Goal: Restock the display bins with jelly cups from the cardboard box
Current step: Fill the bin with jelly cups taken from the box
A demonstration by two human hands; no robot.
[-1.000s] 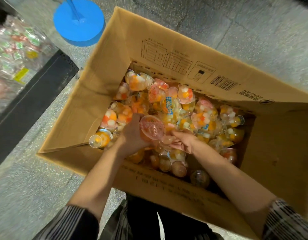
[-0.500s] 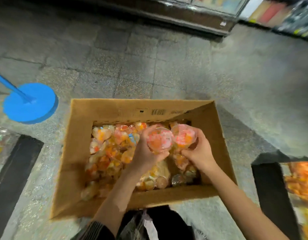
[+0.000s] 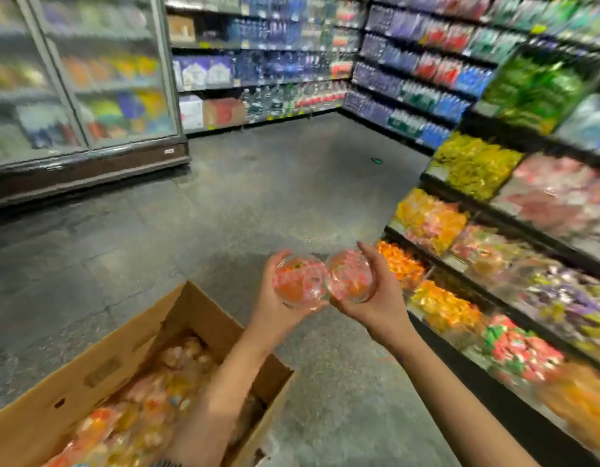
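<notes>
At seven o'clock, nearest you, the cardboard box (image 3: 99, 362) sits open on the floor, its brown corrugated walls matte and creased, with a slot handle cut in the near wall. Inside lies a loose heap of jelly cups (image 3: 136, 412), glossy clear plastic with orange, pink and yellow fillings, blurred so single cups are hard to separate. Your left forearm crosses above the box's right corner.

Just past the box, near the frame's centre, your left hand (image 3: 275, 308) cups a round, clear-domed left jelly cup (image 3: 300, 281) from below, fingers curled around its side. Your right hand (image 3: 379, 301) grips a matching right jelly cup (image 3: 349, 276), thumb raised along its far edge. The two cups touch side by side, both showing orange filling under pink-printed film.

From two to four o'clock, the display bins (image 3: 440, 298) step up in tiers with dark dividers, packed with crinkly wrapped sweets in orange, yellow, green-and-red, purple and pink. The hands are near the lowest orange bin, apart from it.

The floor (image 3: 258, 197) is dull grey speckled stone. At ten o'clock stands a glass-doored cooler (image 3: 89, 79); at twelve, far shelves (image 3: 275, 62) of blurred bottles.
</notes>
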